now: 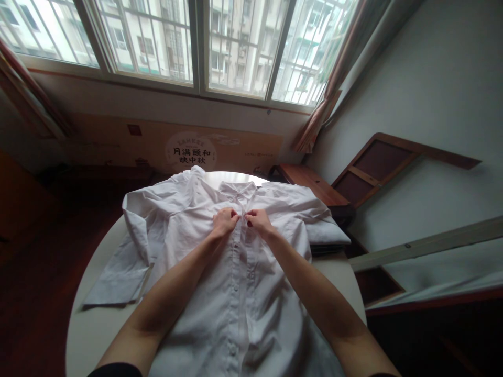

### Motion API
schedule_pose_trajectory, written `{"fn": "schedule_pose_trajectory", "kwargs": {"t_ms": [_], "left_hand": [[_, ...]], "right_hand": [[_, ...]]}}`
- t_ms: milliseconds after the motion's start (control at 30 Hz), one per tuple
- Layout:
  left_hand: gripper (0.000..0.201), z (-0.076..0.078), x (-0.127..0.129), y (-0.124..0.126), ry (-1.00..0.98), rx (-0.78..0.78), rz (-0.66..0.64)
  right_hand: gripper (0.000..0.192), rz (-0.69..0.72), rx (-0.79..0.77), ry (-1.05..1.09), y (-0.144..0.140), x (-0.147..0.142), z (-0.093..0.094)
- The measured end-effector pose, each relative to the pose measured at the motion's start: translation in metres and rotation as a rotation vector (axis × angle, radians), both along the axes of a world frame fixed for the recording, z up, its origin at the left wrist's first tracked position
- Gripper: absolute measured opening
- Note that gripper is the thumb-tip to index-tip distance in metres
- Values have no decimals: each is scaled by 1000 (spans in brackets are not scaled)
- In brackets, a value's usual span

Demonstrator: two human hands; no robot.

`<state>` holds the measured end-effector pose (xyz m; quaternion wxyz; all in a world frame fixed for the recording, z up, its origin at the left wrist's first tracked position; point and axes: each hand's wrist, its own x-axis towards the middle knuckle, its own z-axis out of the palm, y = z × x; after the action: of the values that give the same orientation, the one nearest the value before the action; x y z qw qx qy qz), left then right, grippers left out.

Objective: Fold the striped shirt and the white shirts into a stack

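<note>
At the left, on the round table (98, 330), the left sleeve (135, 214) of a white shirt (216, 293) is laid out bent, its cuff (112, 293) brought back toward the near side. The shirt itself is spread, front up, over the middle of the tabletop, so the laying-out may be judged done. Just left of the shirt's centre line, fabric is pinched between the thumb and fingers of the left hand (225, 219). Next comes the button strip (234, 272), on which several buttons are seen uncovered below the hands; beside it runs the opposite front edge (249, 269), not lapped over. That lower stretch is therefore judged unfastened and left to be dealt with. The opposite edge is pinched near the chest by the right hand (257, 220), the 2 sets of fingertips being close together (whether a button is caught between them cannot be told). Farther right, the other sleeve (294, 199) is stretched outward, with a folded white cloth (330, 235) lying just beside it.

The collar (238, 189) is pointed away from the person, toward the window (236, 47). The shirt's long axis is run from far to near, between the forearms; its hem is cut off below. The sleeves are set crosswise, 1 to each side.
</note>
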<state>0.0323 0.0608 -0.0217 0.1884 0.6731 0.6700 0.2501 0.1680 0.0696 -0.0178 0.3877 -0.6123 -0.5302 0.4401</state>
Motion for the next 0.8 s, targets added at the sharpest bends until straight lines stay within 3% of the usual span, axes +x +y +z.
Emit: {"fn": "schedule_pose_trajectory", "kwargs": {"t_ms": [400, 600, 800], "left_hand": [[22, 7, 0, 0, -78, -44, -8], [20, 6, 0, 0, -117, -68, -7], [20, -2, -3, 5, -232, -43, -60]], "right_hand": [[8, 19, 40, 21, -3, -2, 0], [11, 18, -117, 282, -6, -2, 7], [10, 91, -190, 353, -2, 8, 9]]}}
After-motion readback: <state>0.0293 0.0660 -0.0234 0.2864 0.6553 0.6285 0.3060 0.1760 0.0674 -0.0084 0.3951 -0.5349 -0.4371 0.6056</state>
